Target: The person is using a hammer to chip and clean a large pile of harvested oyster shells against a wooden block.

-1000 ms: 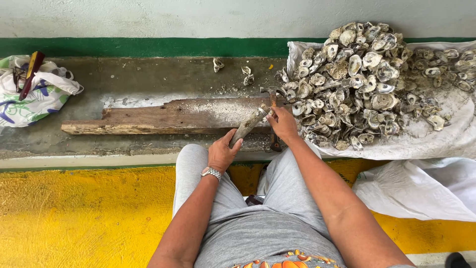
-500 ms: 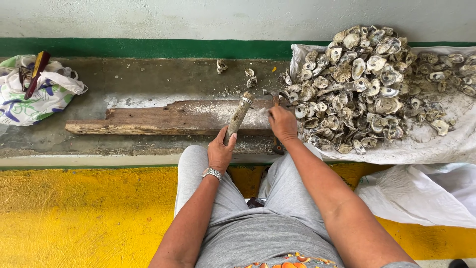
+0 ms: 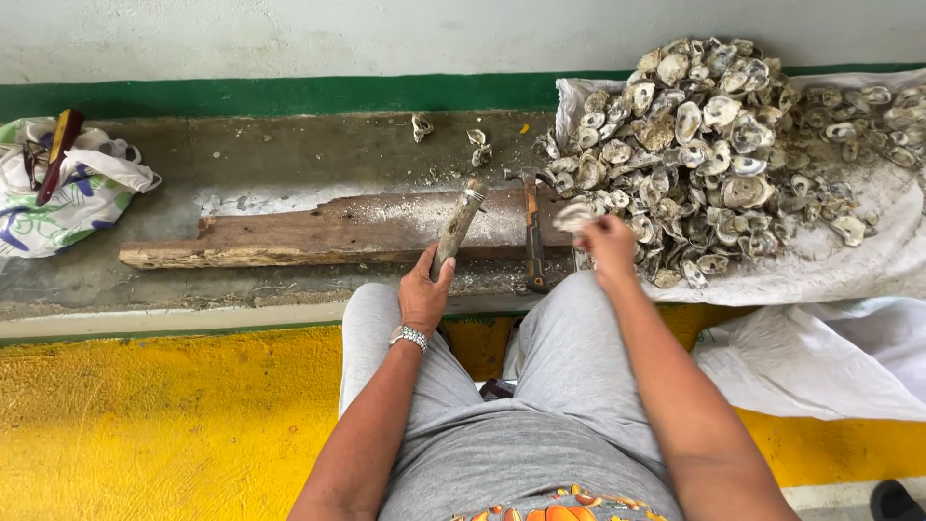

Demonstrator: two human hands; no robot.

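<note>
On the worn plank [image 3: 318, 232], the left hand [image 3: 424, 294] grips a long oyster [image 3: 457, 224]; a hammer [image 3: 531, 232] lies between it and the right hand [image 3: 610, 246], whose fingers pinch a shell [image 3: 573, 214] at the oyster pile [image 3: 709, 145].

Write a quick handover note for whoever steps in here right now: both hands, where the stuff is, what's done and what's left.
Left hand: gripping a long, crusted grey oyster cluster, standing tilted on the worn wooden plank.
Right hand: at the edge of the big heap of grey oyster shells on a white sack, pinching one shell.
Orange-handled hammer: lying on the plank, untouched.
Done: a few loose shells lie on the concrete ledge.
Left: most of the heap.
</note>
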